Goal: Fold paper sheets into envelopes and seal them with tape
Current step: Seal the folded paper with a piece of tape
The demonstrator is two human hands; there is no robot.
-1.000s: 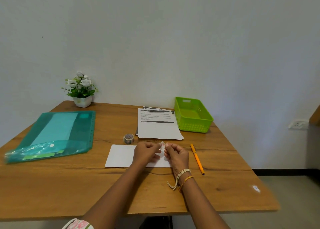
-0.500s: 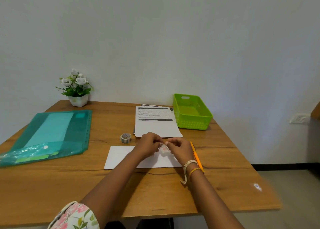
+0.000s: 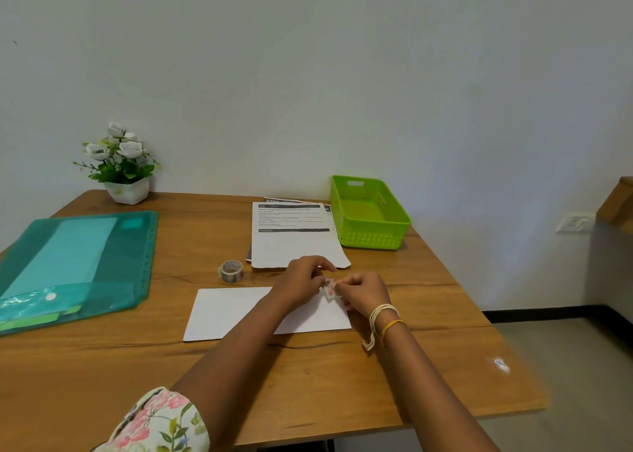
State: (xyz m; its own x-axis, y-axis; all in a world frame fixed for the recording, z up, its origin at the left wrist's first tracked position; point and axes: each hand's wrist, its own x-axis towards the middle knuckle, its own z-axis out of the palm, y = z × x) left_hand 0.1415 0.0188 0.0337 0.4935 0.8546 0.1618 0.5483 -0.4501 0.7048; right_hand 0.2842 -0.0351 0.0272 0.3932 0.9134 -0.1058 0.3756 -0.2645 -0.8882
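Observation:
A folded white paper sheet [image 3: 233, 311] lies flat on the wooden table [image 3: 308, 376] in front of me. Above its right end, my left hand [image 3: 301, 280] and my right hand [image 3: 363, 290] together pinch a small patterned piece of tape [image 3: 330, 290] between their fingertips. A roll of patterned tape [image 3: 231, 271] stands just beyond the sheet's far left corner. Printed paper sheets [image 3: 294, 235] are stacked behind my hands.
A green plastic basket [image 3: 370, 211] sits at the back right beside the printed sheets. A teal plastic folder [image 3: 75, 266] covers the left side. A potted white flower [image 3: 120, 164] stands in the back left corner against the wall.
The camera has shifted, so the scene sits lower and to the right. Both hands stay together over the sheet's right end, and the tape piece between them shows more.

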